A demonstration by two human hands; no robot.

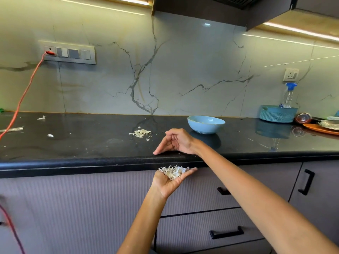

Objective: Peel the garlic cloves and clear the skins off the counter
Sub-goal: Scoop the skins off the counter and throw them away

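A heap of pale, papery skins [173, 172] lies in the cupped palm of the left hand [169, 180], held palm-up just below the counter's [73, 143] front edge. A smaller pile [140, 133] of the same dry flakes sits on the black counter, left of the blue bowl [206, 124], with a few loose scraps [41, 117] scattered far to the left. The bowl stands upright near the back of the counter; its contents cannot be seen.

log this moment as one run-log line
stage: clearing skins | left hand: cupped below counter edge, carrying skins | right hand: fingertips at edge, sweeping | left on counter: skin pile, scattered bits
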